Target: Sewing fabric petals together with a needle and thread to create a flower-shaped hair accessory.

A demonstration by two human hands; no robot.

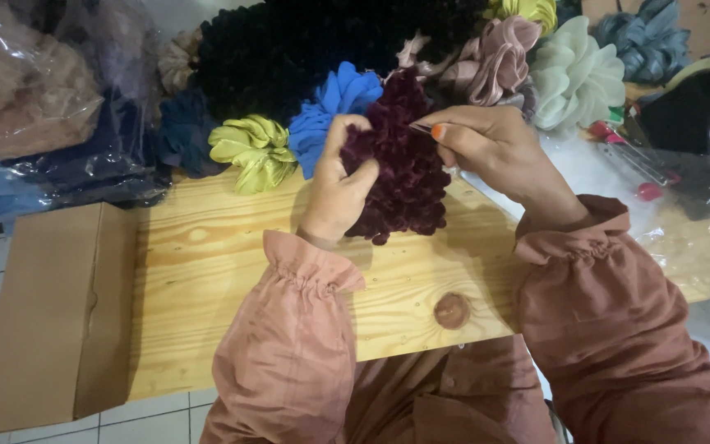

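While the left hand (340, 185) gripped the dark maroon scrunchie (400, 156) from its left side, with the thumb pressed on the front of the ruffled fabric, the right hand (486, 148) pinched a thin needle-like tool (421, 127) between thumb and finger at the upper right edge of the same scrunchie. Both hands were closed on something, none was spread. The scrunchie was held a little above the wooden table (207, 279), near the far edge, just in front of a pile of other scrunchies: a blue one (330, 111), a yellow-green one (252, 148), a dusty pink one (499, 57) and a pale mint one (577, 74). A flat cardboard box (51, 321) lay at the left end of the table.

As I judge it, the step in hand was hand-sewing or closing the seam of the maroon piece. The next move would call for a steady grip of the left hand, so the velvet folds did not slip, and for a careful, small push of the thin tool through the fabric edge, away from the holding fingers.
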